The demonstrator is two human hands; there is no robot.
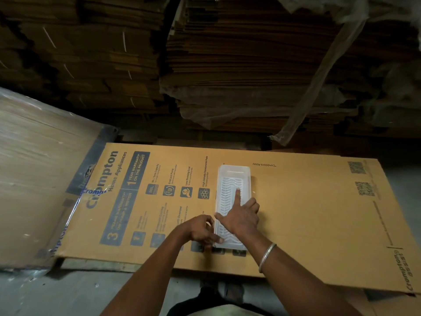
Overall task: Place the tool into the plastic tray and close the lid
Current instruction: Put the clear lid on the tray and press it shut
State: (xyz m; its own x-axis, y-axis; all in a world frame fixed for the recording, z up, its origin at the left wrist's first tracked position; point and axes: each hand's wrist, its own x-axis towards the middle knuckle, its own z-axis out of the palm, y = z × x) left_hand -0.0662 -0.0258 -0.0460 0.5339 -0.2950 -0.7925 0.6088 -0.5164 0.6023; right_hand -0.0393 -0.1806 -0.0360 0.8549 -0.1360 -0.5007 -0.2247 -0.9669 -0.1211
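A long clear plastic tray [234, 173] lies lengthwise on a flattened printed cardboard sheet [307, 213], its ribbed lid down on top. My right hand [242, 216] rests flat on the lid with the index finger stretched toward the far end and the thumb spread left. My left hand [201, 231] grips the tray's near left corner, fingers curled around its edge. The tool is not visible; I cannot tell whether it lies under the lid.
Tall stacks of flattened cardboard [227, 65] rise behind the sheet, partly draped in plastic film [319, 76]. A plastic-wrapped cardboard bundle [34, 179] lies at the left. Grey floor [57, 293] shows below the sheet's near edge.
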